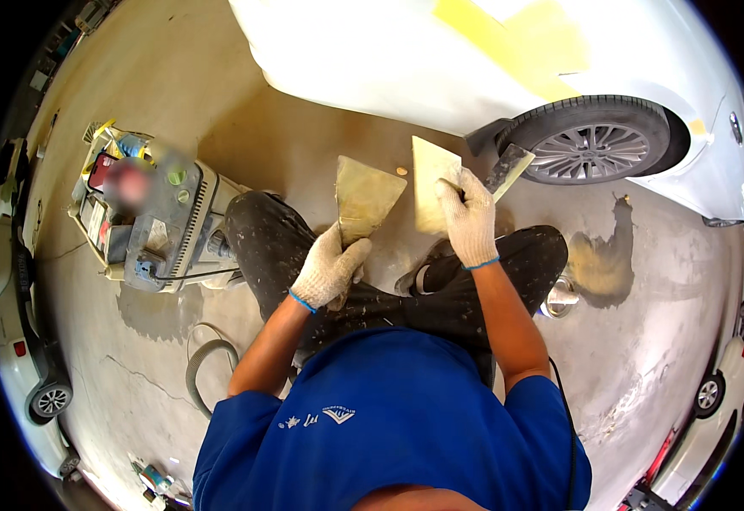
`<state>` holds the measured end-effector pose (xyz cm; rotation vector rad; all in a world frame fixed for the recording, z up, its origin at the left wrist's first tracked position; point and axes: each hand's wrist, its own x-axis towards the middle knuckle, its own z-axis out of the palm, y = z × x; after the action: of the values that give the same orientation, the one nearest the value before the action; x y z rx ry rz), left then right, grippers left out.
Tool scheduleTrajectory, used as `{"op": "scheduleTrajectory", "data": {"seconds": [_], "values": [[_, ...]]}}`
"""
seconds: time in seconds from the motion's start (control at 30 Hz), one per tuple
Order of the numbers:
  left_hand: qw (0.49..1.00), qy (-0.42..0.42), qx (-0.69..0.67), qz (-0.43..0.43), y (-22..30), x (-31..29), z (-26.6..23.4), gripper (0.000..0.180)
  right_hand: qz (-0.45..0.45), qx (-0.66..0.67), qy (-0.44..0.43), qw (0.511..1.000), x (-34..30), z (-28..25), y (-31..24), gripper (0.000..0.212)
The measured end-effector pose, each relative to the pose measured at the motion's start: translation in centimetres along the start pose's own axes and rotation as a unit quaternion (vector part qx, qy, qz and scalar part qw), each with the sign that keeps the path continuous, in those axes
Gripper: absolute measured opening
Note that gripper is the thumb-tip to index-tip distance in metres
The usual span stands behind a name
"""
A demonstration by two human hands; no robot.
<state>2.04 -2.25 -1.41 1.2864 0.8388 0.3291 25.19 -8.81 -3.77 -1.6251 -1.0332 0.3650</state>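
A knit work glove with a blue cuff covers my left hand, whose fingers are closed round the narrow end of a putty knife. Its wide, yellowish-smeared blade points away from me. Just to the right, my gloved right hand grips a pale yellow rectangular putty board by its right side. A flat dark strip with a smeared edge sticks out beyond that hand; whether the hand holds it too, I cannot tell. A small gap separates the knife from the board. Both are raised above the floor between my knees.
Ahead stands a white car with a yellow patch on its panel and a wheel close on the right. At left is a machine cart carrying supplies, with a grey hose nearby. A metal can sits beside my right knee.
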Motion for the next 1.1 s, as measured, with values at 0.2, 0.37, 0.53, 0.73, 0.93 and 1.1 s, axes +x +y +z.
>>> {"op": "scheduleTrajectory", "data": {"seconds": [0.2,0.37,0.53,0.73,0.93,1.1], "values": [[0.992,-0.096,0.058,-0.055,-0.6,1.0,1.7,0.03,0.003,0.133,-0.131,0.982,-1.7,2.3,-2.8,0.012],[0.987,-0.111,0.101,-0.06,1.3,0.2,2.2,0.026,0.05,0.105,-0.089,0.989,1.2,0.2,-3.3,0.011],[0.987,-0.112,0.103,-0.047,1.1,0.2,2.1,0.026,0.009,0.059,-0.081,0.995,1.7,-0.2,-3.1,0.011],[0.986,-0.113,0.11,-0.05,0.9,-0.1,1.9,0.027,0.017,0.026,-0.136,0.99,1.7,-0.9,-3.3,0.016],[0.983,-0.113,0.136,-0.056,1.1,-0.2,1.4,0.028,0.002,-0.029,-0.162,0.986,1.1,-0.4,-3.2,0.017],[0.981,-0.125,0.133,-0.065,0.7,0.1,1.0,0.028,0.007,-0.015,-0.15,0.989,-0.5,0.6,-2.5,0.018]]}}
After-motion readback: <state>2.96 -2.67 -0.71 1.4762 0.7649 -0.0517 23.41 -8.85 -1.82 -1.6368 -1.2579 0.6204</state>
